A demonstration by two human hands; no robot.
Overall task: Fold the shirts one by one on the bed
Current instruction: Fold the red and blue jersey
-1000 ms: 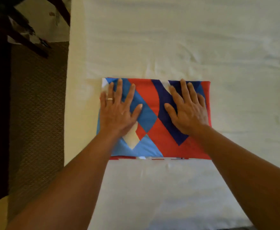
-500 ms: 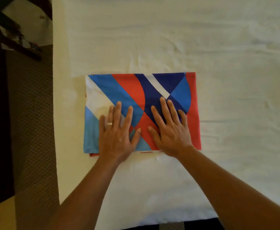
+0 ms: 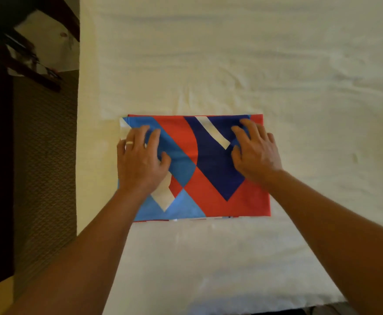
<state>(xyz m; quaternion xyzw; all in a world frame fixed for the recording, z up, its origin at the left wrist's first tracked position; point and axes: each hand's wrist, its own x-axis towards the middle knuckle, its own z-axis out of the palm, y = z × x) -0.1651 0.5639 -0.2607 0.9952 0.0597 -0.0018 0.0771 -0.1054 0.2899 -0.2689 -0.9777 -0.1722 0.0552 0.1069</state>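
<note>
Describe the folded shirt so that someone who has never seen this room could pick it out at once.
Start at the bed with its white sheet, which fills most of the view. Near its left edge lies the folded shirt, a flat rectangle under the left hand and the right hand. It is the only coloured thing on the sheet: red, light blue, navy and white blocks.

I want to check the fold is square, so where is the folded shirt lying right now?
In the head view, the folded shirt lies flat on the white bed near its left edge, under the left hand and right hand.
</note>
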